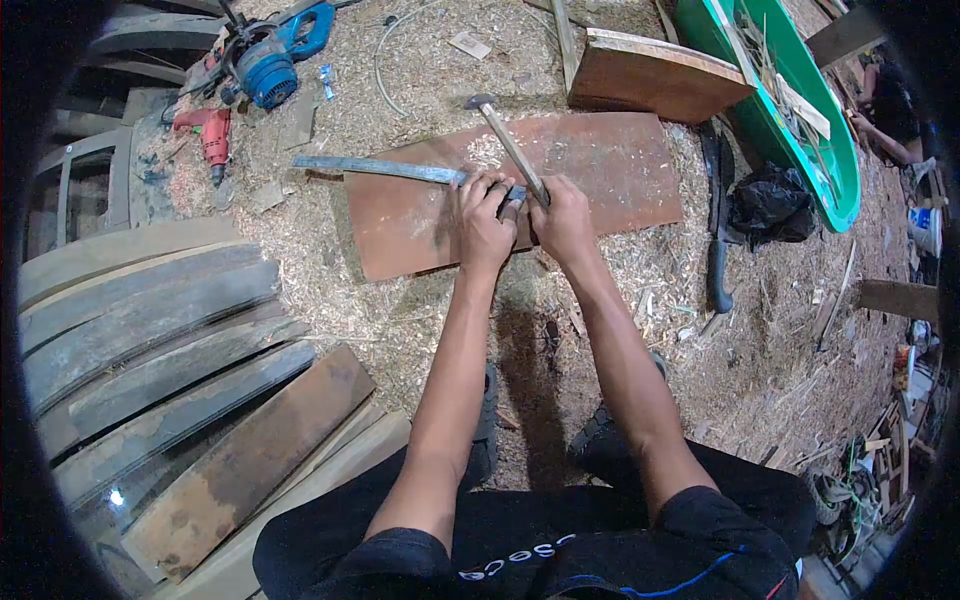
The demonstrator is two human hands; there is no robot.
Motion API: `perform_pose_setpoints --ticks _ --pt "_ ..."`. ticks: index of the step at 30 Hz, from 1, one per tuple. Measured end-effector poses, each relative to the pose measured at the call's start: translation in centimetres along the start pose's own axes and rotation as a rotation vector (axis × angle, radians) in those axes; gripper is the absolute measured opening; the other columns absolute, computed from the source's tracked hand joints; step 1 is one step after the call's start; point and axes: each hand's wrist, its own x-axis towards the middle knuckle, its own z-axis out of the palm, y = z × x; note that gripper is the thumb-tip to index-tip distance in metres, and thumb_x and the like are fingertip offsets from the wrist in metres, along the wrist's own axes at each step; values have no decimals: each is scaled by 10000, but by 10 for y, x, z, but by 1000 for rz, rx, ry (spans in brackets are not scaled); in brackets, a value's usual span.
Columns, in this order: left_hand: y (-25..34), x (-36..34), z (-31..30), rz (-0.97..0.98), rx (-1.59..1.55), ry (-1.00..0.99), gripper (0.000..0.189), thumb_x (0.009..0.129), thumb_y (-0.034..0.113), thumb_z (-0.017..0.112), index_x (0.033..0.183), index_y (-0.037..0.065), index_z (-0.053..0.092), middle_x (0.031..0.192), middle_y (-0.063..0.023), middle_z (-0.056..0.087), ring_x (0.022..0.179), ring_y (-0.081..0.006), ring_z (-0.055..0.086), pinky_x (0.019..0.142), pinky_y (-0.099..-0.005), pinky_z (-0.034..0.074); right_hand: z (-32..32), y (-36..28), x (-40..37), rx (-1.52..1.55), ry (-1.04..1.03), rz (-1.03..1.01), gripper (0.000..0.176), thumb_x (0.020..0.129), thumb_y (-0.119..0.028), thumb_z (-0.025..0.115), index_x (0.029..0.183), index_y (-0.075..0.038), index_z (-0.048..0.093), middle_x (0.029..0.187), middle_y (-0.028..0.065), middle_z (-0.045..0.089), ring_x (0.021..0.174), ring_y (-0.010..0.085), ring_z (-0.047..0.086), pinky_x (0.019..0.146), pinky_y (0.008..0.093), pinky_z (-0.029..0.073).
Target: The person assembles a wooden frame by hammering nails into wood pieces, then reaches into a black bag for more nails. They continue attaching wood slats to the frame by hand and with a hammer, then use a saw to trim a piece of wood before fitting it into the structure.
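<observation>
Floor: strewn with pale wood shavings (420,330), thickest around your work. On it lies a reddish-brown board (620,170), slightly curved along its far edge, with loose shavings on its top. A long, flat gray strip (385,168) lies across the board's left part, its left end projecting past the edge.

Left hand (485,228): fingers curled onto the strip near its right end, over the middle of the board. Right hand (563,225): fingers clenched around the handle of the hammer (515,150); its head points away from you, above the board's far edge.

Surroundings, left: curved wooden planks (150,310) laid side by side; beyond them, a red drill (212,138) and a blue power tool (270,78).

Far side, right: a thick wooden block (655,80) sits beside a green tub (845,175) that holds wood scraps. Nearer you, a long blade with a dark handle (718,270) lies beside a crumpled black plastic bag (772,205). At the far right edge, another person (890,115) is partly visible, arm bare. Lower right: a heap of mixed scraps (885,480), detail too small to tell.
</observation>
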Motion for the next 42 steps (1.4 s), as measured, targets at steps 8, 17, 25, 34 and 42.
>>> perform_pose_setpoints --ticks 8,17,25,34,42 --pt "6 2 -6 1 -3 7 294 736 87 733 1030 80 714 1123 -63 646 1187 -289 532 1118 -511 272 3 2 5 -64 42 -77 165 750 -23 640 908 25 630 861 234 601 870 449 583 765 482 481" --pt "9 3 1 -14 -29 81 168 698 67 737 865 50 720 987 -78 664 1016 -280 598 1085 -512 313 -5 -10 21 -70 -97 -72 122 732 3 618 849 35 631 861 255 604 864 460 578 765 503 475" --pt "2 0 12 -127 -154 124 88 710 25 705 794 19 677 917 -117 618 934 -329 589 1045 -530 340 -10 -10 26 -44 -178 -69 176 794 -67 638 959 -6 653 917 244 625 904 425 609 776 481 490" --pt "11 1 5 -119 -210 168 100 713 17 697 810 12 672 918 -97 626 953 -303 603 1063 -470 337 -17 -30 -16 243 -94 243 270 976 -246 539 1077 -2 594 779 218 645 681 370 656 607 430 482" --pt "13 -1 3 -151 -186 151 107 711 42 750 804 34 696 912 -68 659 1006 -262 624 1149 -449 244 -71 -41 -36 107 -314 180 321 990 -188 496 1255 -6 487 793 265 623 722 420 652 643 466 489"
